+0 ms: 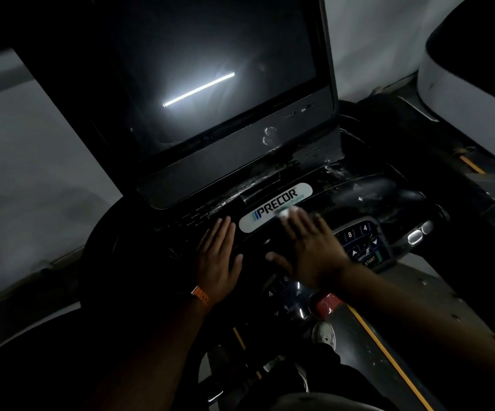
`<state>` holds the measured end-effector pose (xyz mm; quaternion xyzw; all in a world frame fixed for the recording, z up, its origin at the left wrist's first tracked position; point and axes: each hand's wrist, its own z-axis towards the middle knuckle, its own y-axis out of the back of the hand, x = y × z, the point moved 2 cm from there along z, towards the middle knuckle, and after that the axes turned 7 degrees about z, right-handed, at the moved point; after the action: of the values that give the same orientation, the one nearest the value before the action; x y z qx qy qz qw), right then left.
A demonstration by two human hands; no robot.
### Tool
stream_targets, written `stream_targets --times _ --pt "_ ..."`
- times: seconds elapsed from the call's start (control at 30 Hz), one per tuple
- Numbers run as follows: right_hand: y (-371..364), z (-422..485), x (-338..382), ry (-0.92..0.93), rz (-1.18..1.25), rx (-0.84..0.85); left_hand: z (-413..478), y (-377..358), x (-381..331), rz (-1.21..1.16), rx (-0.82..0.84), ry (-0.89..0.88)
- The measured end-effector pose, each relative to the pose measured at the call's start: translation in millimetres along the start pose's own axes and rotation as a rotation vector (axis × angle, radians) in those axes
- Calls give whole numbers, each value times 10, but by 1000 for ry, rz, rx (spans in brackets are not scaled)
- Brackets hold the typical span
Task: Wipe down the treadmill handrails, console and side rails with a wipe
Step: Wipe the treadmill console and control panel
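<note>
Left hand [219,256] is lying flat on the console deck [252,244], fingers straight and together, holding nothing, and looks to be bracing only. Orange watch strap [202,295] is sitting on that wrist.

The Precor badge [273,207] is lying just right of the left fingertips, its long axis running lower-left to upper-right.

The wipe [286,214] is showing as a small white wad at the badge's lower edge, pinned under the right fingertips [295,216]. Most of it is hidden.

Right hand [308,250] is pressing palm-down with fingers spread and straight, not curled round the wipe, and is slightly blurred. The forearm is coming in from the lower right.

The keypad [361,241] is sitting just right of that hand, so the right hand is the nearer one. My read is that the next stroke goes along the badge axis or right onto the keys.
</note>
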<state>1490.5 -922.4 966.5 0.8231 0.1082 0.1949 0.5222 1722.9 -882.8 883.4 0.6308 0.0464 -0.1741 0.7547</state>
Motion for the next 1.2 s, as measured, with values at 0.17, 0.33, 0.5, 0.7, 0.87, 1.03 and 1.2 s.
stream_targets --times 0.17,0.33,0.5,0.7,0.87,1.03,1.2 --pt "-26 -3 76 113 -8 18 -4 -3 8 16 18 10" --pt "137 183 -741 -178 83 -72 -12 -14 -3 49 34 23" --pt "162 51 -437 -62 39 -27 -10 5 -25 66 52 32" --pt "168 -136 -264 141 44 6 13 47 -78 151 85 35" --pt "241 70 -1026 -134 120 -55 172 14 -189 217 119 6" --pt "187 168 -720 -37 83 -33 362 15 -290 324 157 -53" --pt "227 415 -854 20 165 -29 586 -47 -452 327 193 -88"
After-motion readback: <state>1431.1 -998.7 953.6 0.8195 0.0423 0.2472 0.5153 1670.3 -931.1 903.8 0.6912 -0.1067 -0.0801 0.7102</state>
